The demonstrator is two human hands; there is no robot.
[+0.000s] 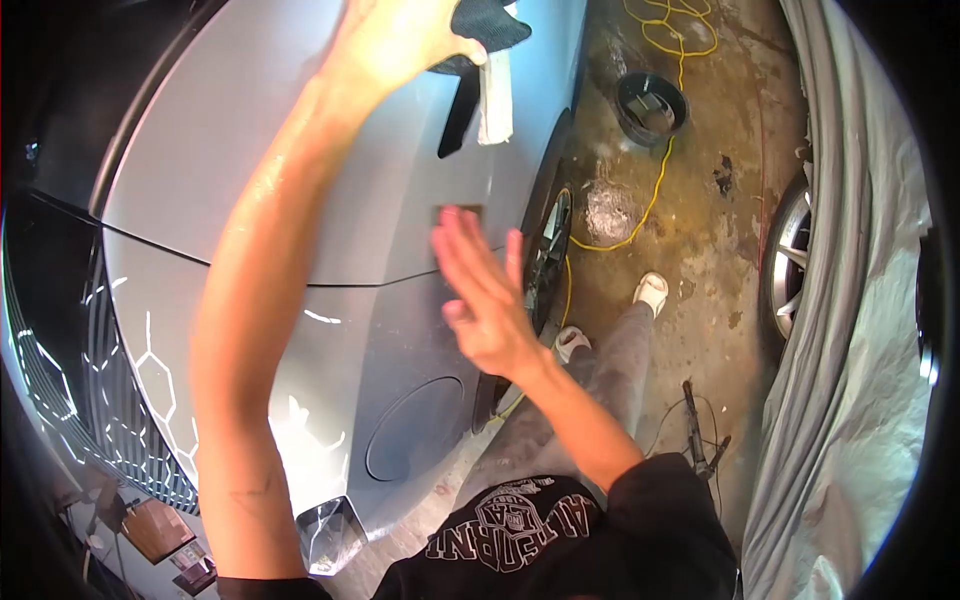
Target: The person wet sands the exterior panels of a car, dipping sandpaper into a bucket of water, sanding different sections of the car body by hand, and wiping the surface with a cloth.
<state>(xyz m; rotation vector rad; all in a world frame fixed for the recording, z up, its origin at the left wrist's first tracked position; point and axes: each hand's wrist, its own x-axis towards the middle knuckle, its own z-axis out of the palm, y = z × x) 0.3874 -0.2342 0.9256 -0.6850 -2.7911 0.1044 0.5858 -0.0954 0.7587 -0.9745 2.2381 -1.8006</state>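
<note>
My left hand [405,45] reaches high over the grey car door [390,170], closed around a bunched dark cloth [490,25]. A white strip [495,105], perhaps folded cloth, hangs just below its thumb, beside the black door handle [460,115]. My right hand [490,300] has its fingers stretched out and slightly blurred, over the panel near the door seam [345,286]. Against its fingertips shows a small brown rectangle [458,211], partly hidden; whether it is a pad or paper I cannot tell.
A black bucket [650,108] with small pieces inside stands on the wet concrete floor [700,230]. A yellow cord [655,195] runs past it. On the right a grey cover [840,300] drapes over another car, its wheel [790,260] showing. A black tool or stand [695,430] lies nearby.
</note>
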